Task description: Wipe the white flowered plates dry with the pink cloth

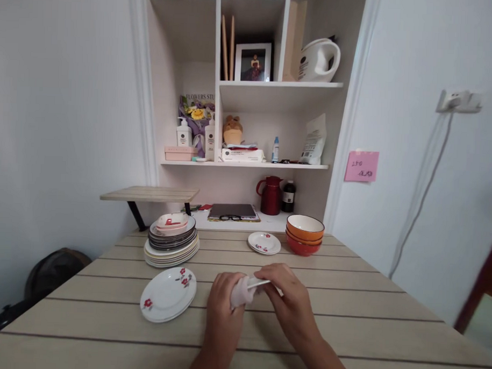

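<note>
In front of me, above the table, my left hand [226, 298] is closed around a pale pinkish-white cloth [240, 293]. The cloth is pressed against a small white plate [257, 283], seen nearly edge-on. My right hand [284, 293] grips that plate from its right side, with fingers over the top; most of the plate is hidden by my hands. Left of my hands lies a short stack of white plates with red flowers [168, 294]. Beyond them, small flowered plates [264, 242] are stacked next to several nested orange and red bowls [304, 235].
A tall stack of plates [172, 244] topped with small dishes stands at the back left, near a raised wooden shelf [149, 194]. Behind the slatted table [370, 318] are a red jug [271, 196], a dark bottle [288, 197], glasses [231, 218] and a laptop-like slab [232, 210].
</note>
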